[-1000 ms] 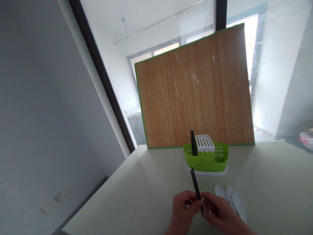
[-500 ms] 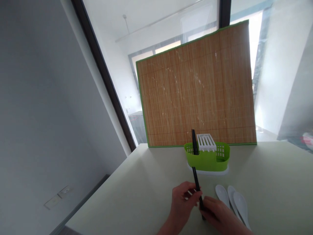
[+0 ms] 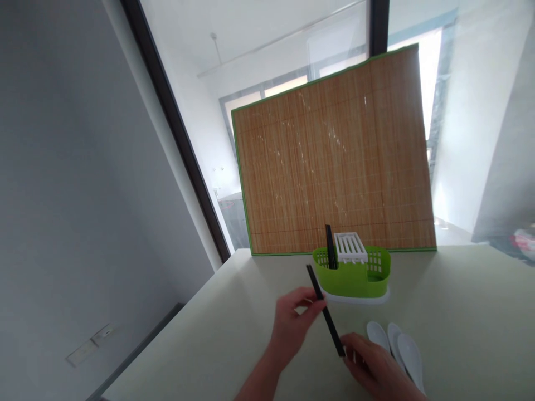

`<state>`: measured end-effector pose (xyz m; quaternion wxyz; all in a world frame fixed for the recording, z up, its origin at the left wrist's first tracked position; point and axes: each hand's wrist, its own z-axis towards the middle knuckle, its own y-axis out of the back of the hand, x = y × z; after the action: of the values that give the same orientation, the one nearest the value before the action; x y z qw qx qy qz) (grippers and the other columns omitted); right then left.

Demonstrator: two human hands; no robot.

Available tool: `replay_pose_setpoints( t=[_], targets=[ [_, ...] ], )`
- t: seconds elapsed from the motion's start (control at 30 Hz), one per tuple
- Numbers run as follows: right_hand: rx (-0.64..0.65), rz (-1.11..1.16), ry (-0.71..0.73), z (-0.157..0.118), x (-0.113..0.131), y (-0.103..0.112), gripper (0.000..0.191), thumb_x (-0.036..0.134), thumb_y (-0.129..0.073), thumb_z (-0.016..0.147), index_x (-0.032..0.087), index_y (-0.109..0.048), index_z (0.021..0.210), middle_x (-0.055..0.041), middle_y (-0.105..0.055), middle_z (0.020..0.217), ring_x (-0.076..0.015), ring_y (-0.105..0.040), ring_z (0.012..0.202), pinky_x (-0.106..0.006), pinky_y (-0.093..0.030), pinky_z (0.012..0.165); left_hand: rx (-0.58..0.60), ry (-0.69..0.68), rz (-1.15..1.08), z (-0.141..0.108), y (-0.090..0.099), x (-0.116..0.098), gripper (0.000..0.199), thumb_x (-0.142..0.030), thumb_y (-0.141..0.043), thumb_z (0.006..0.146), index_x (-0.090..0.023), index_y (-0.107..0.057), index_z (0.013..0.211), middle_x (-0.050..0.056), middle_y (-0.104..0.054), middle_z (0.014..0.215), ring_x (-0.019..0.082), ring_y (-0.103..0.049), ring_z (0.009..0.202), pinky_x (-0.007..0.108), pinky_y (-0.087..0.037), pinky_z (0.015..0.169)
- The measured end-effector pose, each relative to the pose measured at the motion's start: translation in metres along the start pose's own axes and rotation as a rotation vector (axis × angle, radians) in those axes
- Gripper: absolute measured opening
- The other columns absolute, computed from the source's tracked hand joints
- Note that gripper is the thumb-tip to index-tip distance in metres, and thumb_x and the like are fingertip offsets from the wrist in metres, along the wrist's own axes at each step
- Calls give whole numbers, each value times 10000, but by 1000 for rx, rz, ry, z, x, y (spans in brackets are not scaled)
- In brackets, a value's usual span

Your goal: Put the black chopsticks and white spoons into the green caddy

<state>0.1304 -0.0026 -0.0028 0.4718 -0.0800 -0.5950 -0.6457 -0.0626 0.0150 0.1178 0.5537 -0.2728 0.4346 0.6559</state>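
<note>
Chopsticks (image 3: 332,327), black and lying so close together that they look like one bar, slant in the air over the bench (image 3: 217,340), upper end leaning to the left. The left hand (image 3: 289,322) has thumb and fingers clamped on them above their middle. The right hand (image 3: 371,361) is at their lower end with its fingers curled; whether these pinch the end or merely touch it, I cannot tell. Half a second ago the pair stood steeper and nearer the wearer, its upper end in front of the green cutlery basket (image 3: 351,287); now that end is just beside the basket's left side. The left hand has moved forward and to the left with the pair, while the right hand has shifted far less, so the two hands are farther apart and more of the black length shows between them. The basket stands as before on its white base tray (image 3: 365,301), with the white slatted rack (image 3: 350,246) across its middle and other black chopsticks (image 3: 330,245) upright in its left part. Three white spoons (image 3: 411,353) remain beside the right hand, and the bamboo mat (image 3: 334,167) is propped behind the basket.
</note>
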Motion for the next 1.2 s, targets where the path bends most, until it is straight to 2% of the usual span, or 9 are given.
replay_pose_setpoints(
  t=[0.07,0.13,0.2,0.33,0.43,0.6,0.77,0.93,1.2],
  targets=[
    [-49,-8,-24,1,-2,4,254,217,-405,868,242,-484,1109,2,-612,850,-104,-560,627,-225,-422,603,-112,-68,-36,32,16,-12,181,-324,-677,749,-179,-720,850,26,-710,802,153,-651,739,263,-551,708],
    [-84,-53,-31,2,-6,6,232,246,-393,883,245,-508,1085,0,-615,829,-109,-562,613,-235,-424,597,-233,-150,-51,72,29,-23,240,-359,-709,705,-168,-716,851,26,-707,780,154,-651,703,293,-565,693],
    [-101,-92,-22,2,-8,5,220,257,-382,894,250,-528,1058,-6,-622,836,-117,-581,633,-245,-429,610,-292,-222,-66,114,35,-29,283,-380,-713,687,-153,-709,856,28,-704,776,148,-648,681,305,-570,673],
    [-81,-152,9,2,-5,1,219,221,-382,884,255,-538,1034,-9,-639,874,-120,-608,664,-244,-443,633,-214,-230,-51,184,23,-12,283,-359,-691,708,-126,-698,870,57,-704,813,143,-653,712,294,-556,680],
    [-34,-218,31,2,-2,-1,211,194,-390,865,242,-549,995,-16,-649,869,-123,-619,674,-233,-452,623,-106,-79,74,214,1,24,273,-317,-681,737,-109,-694,913,98,-703,871,152,-655,767,291,-534,735],
    [-3,-327,56,4,-7,-3,226,164,-389,849,241,-561,974,-24,-655,877,-145,-646,730,-235,-466,630,-41,143,178,223,-28,87,253,-269,-710,723,-82,-700,895,131,-701,840,178,-653,747,302,-517,714],
    [-5,-363,85,5,-10,-7,231,122,-416,813,239,-572,938,-14,-659,851,-148,-660,730,-223,-465,612,23,264,191,210,-43,125,181,-222,-748,672,-95,-713,797,121,-703,813,194,-647,752,309,-504,706],
    [58,-413,84,5,-6,-7,250,85,-432,780,222,-583,925,-21,-662,852,-157,-665,726,-223,-461,590,59,340,153,205,-54,136,201,-257,-762,658,-109,-720,788,116,-703,821,192,-639,759,302,-498,700],
    [70,-409,80,5,-5,-3,236,101,-417,804,221,-579,927,-24,-654,854,-167,-656,752,-244,-453,617,83,415,57,203,-62,133,195,-271,-757,670,-109,-719,770,110,-699,781,173,-626,712,293,-488,671]
  ],
)
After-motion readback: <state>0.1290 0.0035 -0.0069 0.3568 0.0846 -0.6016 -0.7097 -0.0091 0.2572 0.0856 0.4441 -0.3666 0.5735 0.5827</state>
